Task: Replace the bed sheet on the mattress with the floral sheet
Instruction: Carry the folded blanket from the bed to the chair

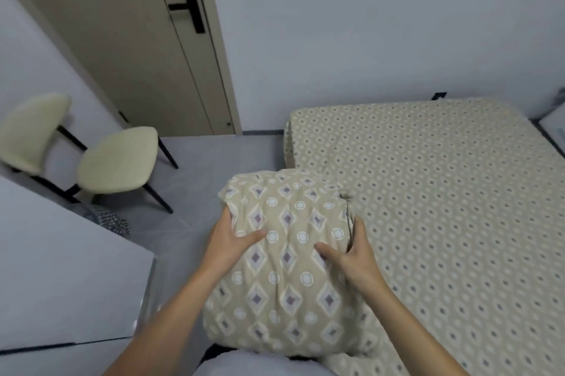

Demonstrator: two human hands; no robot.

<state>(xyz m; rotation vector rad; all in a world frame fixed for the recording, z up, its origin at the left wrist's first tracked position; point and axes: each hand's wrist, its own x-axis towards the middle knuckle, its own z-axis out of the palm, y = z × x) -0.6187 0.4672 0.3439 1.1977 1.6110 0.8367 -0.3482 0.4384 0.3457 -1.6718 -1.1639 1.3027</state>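
Two grips hold patterned bundle (287,253): left grip (232,241) wraps 9 o'clock edge, right grip (357,253) pinches 3 o'clock | lift clear of bed sheet (443,192), park aside first.

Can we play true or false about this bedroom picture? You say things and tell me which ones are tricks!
1. Both hands hold the diamond-patterned bundle. True: the left hand and the right hand each grip one side of it.
2. The door is wide open. False: it is shut.
3. A cream chair stands on the floor to the left. True.
4. The spread sheet on the right is plain white. False: it is beige and covered in dots.
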